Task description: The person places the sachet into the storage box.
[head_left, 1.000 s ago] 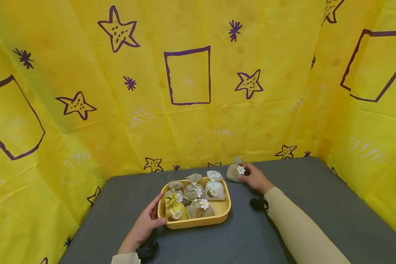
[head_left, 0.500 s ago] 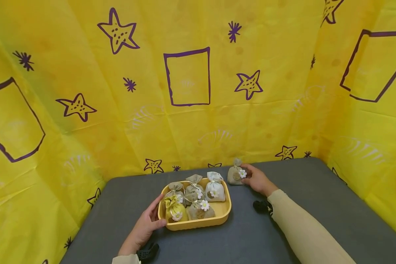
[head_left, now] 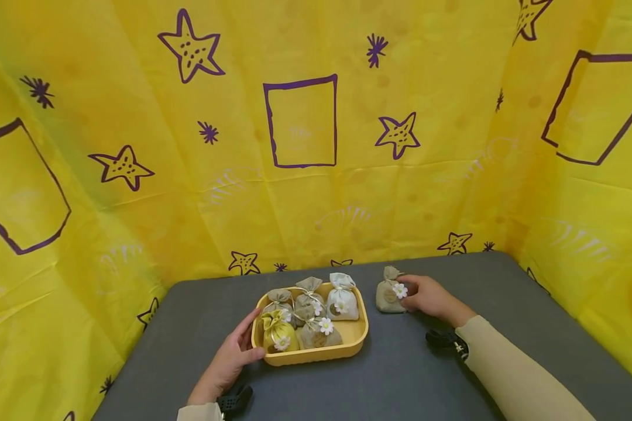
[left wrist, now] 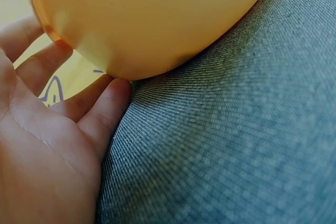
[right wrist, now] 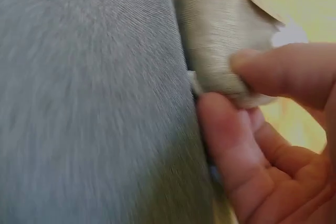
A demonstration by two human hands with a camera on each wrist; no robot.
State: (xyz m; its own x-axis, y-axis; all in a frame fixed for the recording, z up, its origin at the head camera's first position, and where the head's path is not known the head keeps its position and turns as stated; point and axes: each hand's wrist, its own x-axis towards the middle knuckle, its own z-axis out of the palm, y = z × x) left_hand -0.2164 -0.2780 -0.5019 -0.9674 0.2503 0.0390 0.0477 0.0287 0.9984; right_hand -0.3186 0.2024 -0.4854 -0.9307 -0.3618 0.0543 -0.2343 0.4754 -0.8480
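My right hand pinches a beige drawstring sachet with a white flower, to the right of the tray. In the right wrist view, thumb and fingers grip the side of the sachet, low by the grey cloth. My left hand holds the left end of a yellow tray, thumb at its front corner and fingers along its side. In the left wrist view, fingertips touch the outer wall of the tray. Inside the tray stand a yellow sachet, a white sachet and several grey-beige sachets.
A dark grey cloth covers the table. Yellow fabric with purple drawings hangs behind it and at both sides. Bare tray floor shows at the front right of the tray.
My right hand has drawn the beige sachet toward me and slightly to the right, away from the table's back edge. My left hand and the tray have stayed in place.
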